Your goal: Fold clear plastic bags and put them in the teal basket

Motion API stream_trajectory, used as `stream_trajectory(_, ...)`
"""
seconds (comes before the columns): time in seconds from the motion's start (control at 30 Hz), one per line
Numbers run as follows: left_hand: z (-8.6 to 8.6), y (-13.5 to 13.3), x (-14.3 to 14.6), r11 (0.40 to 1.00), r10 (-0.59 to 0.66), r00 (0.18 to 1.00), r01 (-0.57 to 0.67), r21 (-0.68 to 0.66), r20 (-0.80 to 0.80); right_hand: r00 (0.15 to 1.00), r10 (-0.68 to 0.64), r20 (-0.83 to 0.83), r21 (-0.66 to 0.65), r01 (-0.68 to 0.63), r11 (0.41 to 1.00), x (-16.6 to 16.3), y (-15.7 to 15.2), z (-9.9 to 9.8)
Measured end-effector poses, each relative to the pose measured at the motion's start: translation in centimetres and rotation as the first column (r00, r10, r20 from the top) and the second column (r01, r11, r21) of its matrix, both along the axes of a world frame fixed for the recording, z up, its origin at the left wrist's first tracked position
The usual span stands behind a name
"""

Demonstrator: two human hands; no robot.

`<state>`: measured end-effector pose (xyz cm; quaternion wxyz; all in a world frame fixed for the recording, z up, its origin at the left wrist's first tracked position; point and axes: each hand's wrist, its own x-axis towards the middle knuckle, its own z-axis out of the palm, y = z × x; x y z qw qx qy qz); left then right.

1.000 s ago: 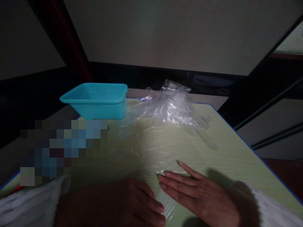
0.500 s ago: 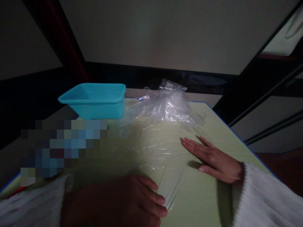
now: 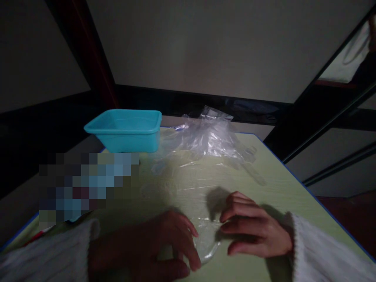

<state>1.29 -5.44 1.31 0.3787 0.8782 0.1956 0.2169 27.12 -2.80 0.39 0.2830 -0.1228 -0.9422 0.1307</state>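
A thin clear plastic sheet (image 3: 188, 184) with finger-like ends, which looks like a disposable glove, lies spread on the table in front of me. My left hand (image 3: 164, 246) is over its near end, fingers bent and apart; the fingertips are close to the plastic, and I cannot tell if they touch it. To the right, my right hand (image 3: 255, 227) hovers with loosely curled fingers and the thumb apart, casting a shadow on the sheet. Beyond both hands sits a crumpled pile of clear plastic (image 3: 213, 137), with finger-shaped strips sticking out at its right.
A turquoise plastic basin (image 3: 129, 141) stands at the table's back left. Nearer on the left is a blurred-out item (image 3: 96, 182), with a red and white thing (image 3: 39, 235) by my sleeve. The pale table (image 3: 282, 188) has a blue edge. A panel wall rises behind.
My right hand has drawn nearer and its stretched fingers have curled. My left fingers have lifted and bent apart, and the near end of the plastic has changed shape. The view has shifted slightly.
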Motion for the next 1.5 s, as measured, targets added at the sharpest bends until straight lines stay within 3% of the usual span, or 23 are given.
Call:
stream_trajectory(0.13, -1.0, 1.0, 0.3, 0.991, 0.128, 0.988, -0.131, 0.032, 0.091, 0.995, 0.052, 0.087, 0.039, -0.056, 0.998, -1.3, -0.5, -0.8)
stream_trajectory(0.27, -1.6, 2.0, 1.0, 0.970, 0.231, 0.967, -0.238, 0.051, 0.108, 0.997, 0.008, 0.080, 0.072, -0.014, 0.997, -2.2, -1.1, -1.5)
stream_trajectory(0.47, -1.9, 1.9, 1.6, 0.982, 0.177, 0.982, -0.181, 0.055, 0.071, 0.997, -0.021, 0.078, 0.106, 0.012, 0.994, -2.6, -1.1, -1.4)
stream_trajectory(0.63, -1.9, 1.8, 1.4, 0.982, 0.171, 0.983, -0.175, 0.070, 0.066, 0.990, -0.132, 0.044, -0.045, 0.134, 0.990, -2.4, -0.8, -0.9)
stream_trajectory(0.8, -2.2, 2.0, 2.0, 0.951, 0.310, 0.951, -0.310, -0.005, -0.011, 0.970, -0.238, 0.052, -0.214, 0.244, 0.946, -2.6, -0.7, -0.7)
stream_trajectory(0.97, -2.0, 2.3, 3.1, 0.878, 0.446, 0.888, -0.458, -0.137, -0.109, 0.948, -0.314, 0.055, -0.313, 0.315, 0.896, -2.7, -0.3, -0.4)
stream_trajectory(1.2, -2.2, 2.6, 3.3, 0.793, 0.507, 0.859, -0.497, -0.352, -0.071, 0.960, -0.244, 0.140, -0.386, 0.280, 0.879, -1.7, 0.2, 0.2)
stream_trajectory(1.5, -2.3, 2.7, 3.3, 0.821, 0.499, 0.862, -0.503, -0.270, -0.088, 0.956, -0.171, 0.240, -0.449, 0.265, 0.853, -0.4, 0.5, 0.4)
